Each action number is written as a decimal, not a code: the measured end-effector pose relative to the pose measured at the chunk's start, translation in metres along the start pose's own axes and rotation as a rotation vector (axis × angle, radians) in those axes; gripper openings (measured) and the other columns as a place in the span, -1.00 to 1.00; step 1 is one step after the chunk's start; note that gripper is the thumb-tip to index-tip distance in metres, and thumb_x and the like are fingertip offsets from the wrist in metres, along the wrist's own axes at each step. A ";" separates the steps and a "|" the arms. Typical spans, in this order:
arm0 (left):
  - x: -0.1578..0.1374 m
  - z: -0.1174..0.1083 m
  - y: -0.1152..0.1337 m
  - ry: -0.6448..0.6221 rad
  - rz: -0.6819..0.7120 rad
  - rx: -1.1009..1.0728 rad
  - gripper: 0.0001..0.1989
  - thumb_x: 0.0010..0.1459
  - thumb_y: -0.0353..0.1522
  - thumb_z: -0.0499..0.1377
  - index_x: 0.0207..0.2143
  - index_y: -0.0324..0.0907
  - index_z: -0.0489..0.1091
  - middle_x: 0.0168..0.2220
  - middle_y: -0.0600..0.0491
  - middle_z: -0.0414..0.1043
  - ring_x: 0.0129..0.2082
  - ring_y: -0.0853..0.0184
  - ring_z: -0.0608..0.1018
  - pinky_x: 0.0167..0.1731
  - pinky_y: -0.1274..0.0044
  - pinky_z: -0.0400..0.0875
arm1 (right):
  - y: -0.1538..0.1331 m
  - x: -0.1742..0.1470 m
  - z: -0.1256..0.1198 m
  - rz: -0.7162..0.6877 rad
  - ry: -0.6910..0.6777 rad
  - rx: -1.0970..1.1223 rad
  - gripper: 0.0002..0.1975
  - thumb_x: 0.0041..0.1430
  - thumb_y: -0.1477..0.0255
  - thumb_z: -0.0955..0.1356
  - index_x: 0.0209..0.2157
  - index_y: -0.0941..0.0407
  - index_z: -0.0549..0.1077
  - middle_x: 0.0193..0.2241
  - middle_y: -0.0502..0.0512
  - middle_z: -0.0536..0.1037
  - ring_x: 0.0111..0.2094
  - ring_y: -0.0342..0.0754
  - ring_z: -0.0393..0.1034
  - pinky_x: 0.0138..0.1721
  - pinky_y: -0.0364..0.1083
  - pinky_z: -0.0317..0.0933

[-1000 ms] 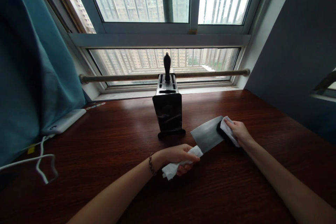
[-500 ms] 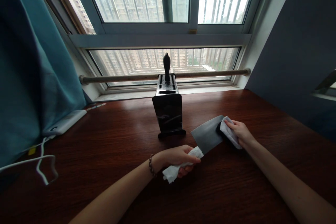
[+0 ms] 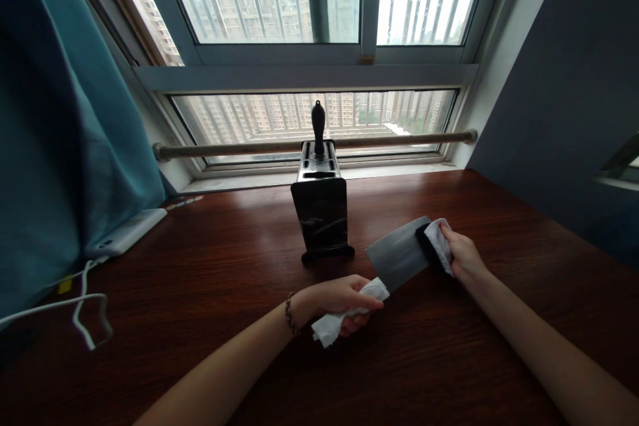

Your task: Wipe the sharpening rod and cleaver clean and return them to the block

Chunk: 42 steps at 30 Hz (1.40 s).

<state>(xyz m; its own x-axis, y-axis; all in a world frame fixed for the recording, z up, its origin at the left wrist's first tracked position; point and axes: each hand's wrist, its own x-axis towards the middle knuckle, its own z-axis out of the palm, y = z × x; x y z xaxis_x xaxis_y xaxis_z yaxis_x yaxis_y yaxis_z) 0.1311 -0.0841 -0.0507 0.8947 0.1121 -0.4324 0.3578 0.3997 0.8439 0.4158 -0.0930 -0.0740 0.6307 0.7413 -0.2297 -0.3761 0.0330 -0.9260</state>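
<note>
A cleaver with a broad grey blade point(image 3: 397, 256) is held over the table. My left hand point(image 3: 347, 303) is closed around its handle end through a crumpled white tissue point(image 3: 329, 328), so the handle itself is hidden. At the blade's far right end, my right hand point(image 3: 464, 254) grips a white cloth point(image 3: 440, 243) together with a dark flat pad point(image 3: 430, 246). The pad lies against the blade; I cannot make out exactly what it is. Beyond the blade stands a black and steel knife block point(image 3: 323, 216) with one black handle point(image 3: 318, 126) sticking up from it.
The reddish-brown wooden table point(image 3: 224, 259) runs up to the window sill. On the left lie a white power strip point(image 3: 130, 231) and a white cable point(image 3: 82, 299), beside a teal curtain point(image 3: 120, 146). A horizontal rail point(image 3: 239, 150) crosses the window behind the knife block.
My right hand has tilted and shifted slightly, baring more of the dark pad beside the cloth. The left hand keeps its hold, nearly still. The knife block stays in place.
</note>
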 end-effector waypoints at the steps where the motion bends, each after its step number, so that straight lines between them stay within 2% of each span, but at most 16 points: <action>1: 0.000 0.000 0.000 0.006 -0.002 0.000 -0.75 0.04 -0.26 0.19 -0.38 -0.21 0.19 -0.66 0.16 0.21 -0.74 0.50 0.27 -0.74 0.66 0.16 | 0.000 0.000 0.000 0.004 0.002 0.010 -0.87 0.04 0.44 0.38 -0.53 0.17 0.41 -0.57 0.05 0.50 -0.58 -0.14 0.38 -0.54 -0.23 0.28; 3: 0.000 0.000 0.001 0.017 -0.011 -0.007 -0.74 0.04 -0.26 0.19 -0.37 -0.21 0.18 -0.65 0.17 0.21 -0.74 0.51 0.27 -0.74 0.66 0.18 | -0.001 -0.002 -0.001 0.014 -0.044 0.002 -0.85 -0.01 0.39 0.41 -0.49 0.18 0.43 -0.55 0.06 0.51 -0.58 -0.14 0.37 -0.55 -0.23 0.27; 6: -0.001 0.001 0.001 0.021 -0.021 -0.022 -0.74 0.04 -0.25 0.20 -0.36 -0.20 0.18 -0.66 0.18 0.20 -0.74 0.51 0.26 -0.74 0.65 0.19 | -0.003 -0.007 -0.001 0.001 -0.216 -0.172 -0.70 -0.20 0.40 0.51 -0.39 0.22 0.46 -0.49 0.08 0.52 -0.54 -0.12 0.38 -0.55 -0.24 0.25; 8: -0.001 0.000 0.001 0.016 -0.020 -0.022 -0.74 0.04 -0.26 0.19 -0.37 -0.21 0.18 -0.66 0.17 0.20 -0.74 0.50 0.26 -0.75 0.65 0.20 | -0.005 -0.009 -0.001 0.025 -0.270 -0.239 -0.64 -0.29 0.42 0.54 -0.38 0.24 0.47 -0.48 0.10 0.52 -0.53 -0.11 0.38 -0.55 -0.23 0.26; 13: -0.002 0.002 0.002 -0.003 -0.024 -0.022 -0.77 0.05 -0.28 0.18 -0.35 -0.20 0.18 -0.66 0.16 0.21 -0.74 0.49 0.26 -0.77 0.63 0.21 | -0.005 -0.008 0.000 0.088 -0.151 -0.040 -0.76 -0.23 0.49 0.50 -0.47 0.27 0.46 -0.54 0.12 0.51 -0.57 -0.12 0.37 -0.57 -0.22 0.27; 21: -0.004 0.003 0.004 -0.013 -0.049 -0.036 -0.77 0.05 -0.28 0.19 -0.36 -0.19 0.18 -0.66 0.17 0.18 -0.73 0.51 0.22 -0.78 0.65 0.18 | -0.004 -0.011 0.004 0.069 0.003 0.054 -0.87 -0.11 0.48 0.45 -0.51 0.22 0.42 -0.60 0.04 0.48 -0.62 -0.16 0.34 -0.63 -0.24 0.24; 25: -0.002 0.002 0.003 -0.011 -0.023 -0.014 -0.76 0.04 -0.28 0.20 -0.37 -0.20 0.19 -0.66 0.16 0.18 -0.73 0.51 0.24 -0.76 0.66 0.18 | 0.000 -0.011 0.004 0.036 0.071 0.099 -0.85 -0.07 0.42 0.43 -0.48 0.19 0.40 -0.59 0.00 0.47 -0.61 -0.16 0.35 -0.59 -0.23 0.28; 29: -0.001 0.002 0.001 0.012 -0.012 0.007 -0.75 0.03 -0.27 0.21 -0.37 -0.20 0.19 -0.65 0.16 0.19 -0.73 0.52 0.26 -0.73 0.67 0.17 | 0.006 -0.006 0.002 -0.008 0.124 0.131 -0.77 -0.13 0.37 0.46 -0.44 0.18 0.40 -0.53 0.06 0.49 -0.55 -0.10 0.40 -0.53 -0.18 0.34; 32: -0.001 0.003 0.000 0.017 -0.015 -0.007 -0.75 0.03 -0.27 0.21 -0.36 -0.19 0.19 -0.65 0.17 0.19 -0.73 0.52 0.25 -0.73 0.67 0.17 | 0.007 -0.004 0.001 -0.026 0.114 0.139 -0.70 -0.18 0.32 0.48 -0.44 0.19 0.39 -0.53 0.05 0.49 -0.54 -0.11 0.39 -0.52 -0.19 0.33; 34: -0.002 0.003 0.001 0.019 -0.018 -0.026 -0.75 0.03 -0.27 0.21 -0.36 -0.19 0.19 -0.66 0.17 0.19 -0.73 0.52 0.25 -0.73 0.67 0.18 | 0.005 -0.006 0.000 -0.046 0.040 0.070 -0.64 -0.23 0.28 0.50 -0.44 0.20 0.40 -0.54 0.02 0.48 -0.56 -0.15 0.36 -0.54 -0.22 0.28; 38: -0.005 0.003 0.004 0.003 -0.044 -0.074 -0.74 0.03 -0.26 0.20 -0.36 -0.18 0.17 -0.66 0.19 0.16 -0.74 0.52 0.21 -0.77 0.67 0.16 | 0.001 -0.008 -0.003 -0.168 -0.203 -0.330 -0.53 -0.29 0.25 0.52 -0.33 0.24 0.47 -0.46 0.06 0.51 -0.46 -0.13 0.36 -0.47 -0.23 0.23; 40: -0.005 0.002 0.004 -0.010 -0.048 -0.086 -0.74 0.04 -0.25 0.19 -0.37 -0.18 0.17 -0.67 0.19 0.14 -0.74 0.52 0.19 -0.80 0.68 0.12 | 0.001 -0.004 -0.006 -0.225 -0.227 -0.453 -0.51 -0.23 0.20 0.50 -0.29 0.25 0.48 -0.44 0.08 0.51 -0.45 -0.10 0.36 -0.46 -0.21 0.21; 42: -0.005 0.002 0.004 -0.016 -0.048 -0.082 -0.75 0.04 -0.25 0.19 -0.38 -0.18 0.17 -0.67 0.19 0.14 -0.74 0.52 0.19 -0.81 0.68 0.11 | 0.001 0.003 -0.010 -0.283 -0.185 -0.511 -0.52 -0.14 0.13 0.44 -0.31 0.27 0.49 -0.50 0.06 0.48 -0.50 -0.12 0.31 -0.50 -0.20 0.16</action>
<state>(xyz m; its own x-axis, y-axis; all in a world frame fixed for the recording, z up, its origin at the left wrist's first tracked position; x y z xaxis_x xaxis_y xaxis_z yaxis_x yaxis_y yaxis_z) 0.1289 -0.0852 -0.0448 0.8813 0.0766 -0.4662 0.3781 0.4773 0.7932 0.4242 -0.0978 -0.0786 0.5133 0.8562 0.0596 0.1908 -0.0461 -0.9806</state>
